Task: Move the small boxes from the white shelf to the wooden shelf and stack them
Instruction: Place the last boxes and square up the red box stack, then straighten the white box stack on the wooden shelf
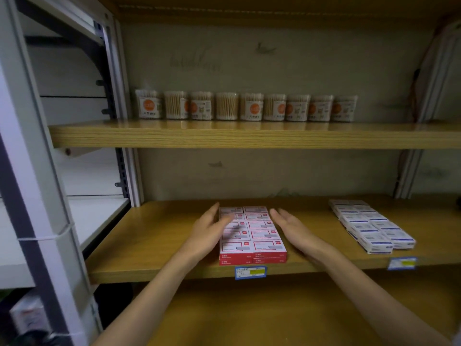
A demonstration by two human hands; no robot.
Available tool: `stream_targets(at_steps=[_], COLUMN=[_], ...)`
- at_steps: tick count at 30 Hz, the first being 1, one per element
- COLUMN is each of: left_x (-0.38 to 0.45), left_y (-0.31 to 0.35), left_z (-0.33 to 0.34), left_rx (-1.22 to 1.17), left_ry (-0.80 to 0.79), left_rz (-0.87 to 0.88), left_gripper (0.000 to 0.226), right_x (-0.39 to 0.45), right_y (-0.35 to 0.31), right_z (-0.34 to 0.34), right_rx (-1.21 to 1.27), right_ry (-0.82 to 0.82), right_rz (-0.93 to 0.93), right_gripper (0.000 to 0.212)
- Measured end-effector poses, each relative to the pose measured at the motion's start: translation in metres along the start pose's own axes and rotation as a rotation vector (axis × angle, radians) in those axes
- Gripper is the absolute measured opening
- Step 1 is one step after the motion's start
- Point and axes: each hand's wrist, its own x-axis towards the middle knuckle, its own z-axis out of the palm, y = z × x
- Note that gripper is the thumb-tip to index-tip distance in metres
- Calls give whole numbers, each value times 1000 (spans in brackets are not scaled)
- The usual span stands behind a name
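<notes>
Several small red-and-white boxes (259,233) lie in two rows, stacked two high, on the middle wooden shelf (154,236). My left hand (209,228) is at the stack's left side with fingers straight, partly over the left row. My right hand (291,227) flanks the stack's right side, palm turned inward, fingers straight. Whether either hand touches the boxes is unclear. The white shelf (97,216) stands to the left, its visible surface bare.
A block of blue-and-white boxes (371,226) lies at the right of the same wooden shelf. Several jars of cotton swabs (247,107) line the shelf above. Blue price labels (250,272) hang on the shelf's front edge. A lower wooden shelf (249,318) sits below.
</notes>
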Motion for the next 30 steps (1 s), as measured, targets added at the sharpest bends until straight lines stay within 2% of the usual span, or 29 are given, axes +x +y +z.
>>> stream_targets(at_steps=[3, 6, 9, 15, 22, 30], left_x=[-4, -4, -5, -7, -10, -22], left_y=[6, 22, 40, 71, 97, 114], left_z=[-6, 5, 28, 88, 174, 261], left_rx=[341, 531, 632, 758, 721, 702], left_ry=[-3, -17, -8, 26, 15, 50], left_rz=[242, 375, 484, 616, 591, 532], left_gripper=[57, 48, 46, 45, 41, 41], right_x=[-19, -32, -39, -45, -47, -44], right_y=[10, 21, 31, 56, 104, 155], right_z=[-17, -33, -51, -97, -171, -240], right_rx=[-215, -482, -624, -726, -717, -744], right_ry=[52, 174, 302, 354, 377, 299], right_rz=[-120, -236, -294, -402, -509, -534], right_gripper=[58, 39, 33, 31, 26, 23])
